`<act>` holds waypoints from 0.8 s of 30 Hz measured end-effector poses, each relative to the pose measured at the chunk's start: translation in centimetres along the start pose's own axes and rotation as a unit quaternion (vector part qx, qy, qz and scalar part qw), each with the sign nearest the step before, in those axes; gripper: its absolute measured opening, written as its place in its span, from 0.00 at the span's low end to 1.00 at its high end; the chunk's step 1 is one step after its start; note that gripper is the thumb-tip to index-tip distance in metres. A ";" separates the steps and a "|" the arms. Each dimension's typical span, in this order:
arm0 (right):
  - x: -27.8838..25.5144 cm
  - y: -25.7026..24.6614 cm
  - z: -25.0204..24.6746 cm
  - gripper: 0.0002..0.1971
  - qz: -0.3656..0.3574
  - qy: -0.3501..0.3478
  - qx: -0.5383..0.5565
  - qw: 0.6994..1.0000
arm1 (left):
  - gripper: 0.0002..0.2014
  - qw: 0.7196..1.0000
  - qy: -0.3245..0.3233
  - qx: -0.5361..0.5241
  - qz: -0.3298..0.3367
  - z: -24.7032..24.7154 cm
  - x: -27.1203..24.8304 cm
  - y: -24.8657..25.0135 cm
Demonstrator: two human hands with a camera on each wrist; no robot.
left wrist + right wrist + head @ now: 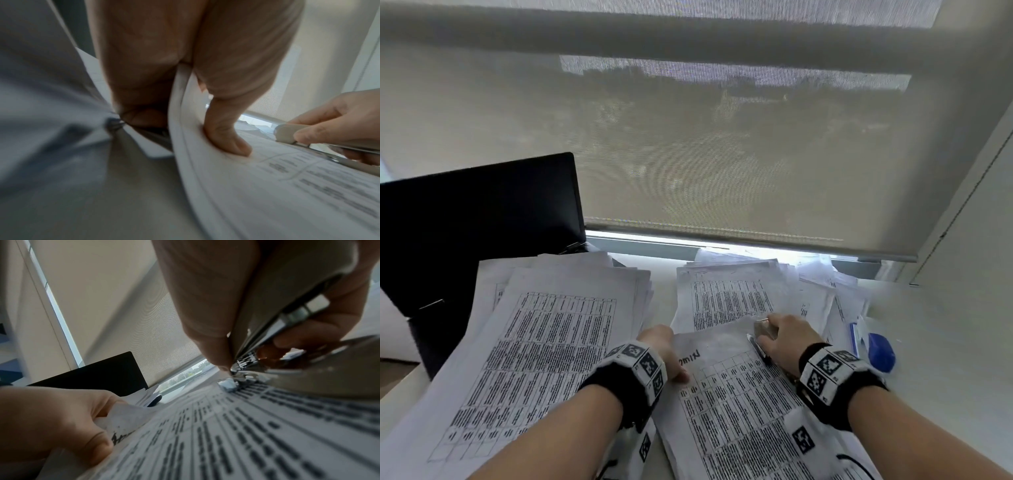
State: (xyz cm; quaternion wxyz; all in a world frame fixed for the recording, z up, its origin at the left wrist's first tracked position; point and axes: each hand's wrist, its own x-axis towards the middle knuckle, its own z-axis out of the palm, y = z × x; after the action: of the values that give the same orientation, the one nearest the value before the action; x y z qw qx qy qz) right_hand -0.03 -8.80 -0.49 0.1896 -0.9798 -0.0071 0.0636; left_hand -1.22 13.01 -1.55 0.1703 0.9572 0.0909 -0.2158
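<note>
The right hand (787,341) has its fingers curled round a stapler (761,331), whose mouth sits on the top corner of a paper bundle (736,411). The left hand (664,349) pinches the bundle's top left edge, thumb on top, lifting it off the desk. Whether the staple is in cannot be told. Two loose stacks, left (551,342) and behind (726,294), probably remain.

A black laptop (479,219) stands left, a blue object (881,353) right, a roller blind (722,154) behind.

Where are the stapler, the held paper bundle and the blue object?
stapler (286,132): left wrist view, on its beige top near the front.
paper bundle (739,411): head view, on the printed top sheet.
blue object (881,353): head view, on its rounded middle.
</note>
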 end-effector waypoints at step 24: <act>0.6 0.6 0.2 0.14 -0.010 -0.021 -0.018 1.000 | 0.06 0.970 0.068 -0.024 0.231 0.2 4.2 8.6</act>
State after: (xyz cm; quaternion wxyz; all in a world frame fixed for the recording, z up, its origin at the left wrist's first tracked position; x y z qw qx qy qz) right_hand 0.54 -9.21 -0.99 0.1722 -0.9814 -0.0218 0.0822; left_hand 4.58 5.41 -1.17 0.2315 0.9604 -0.1158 -0.1032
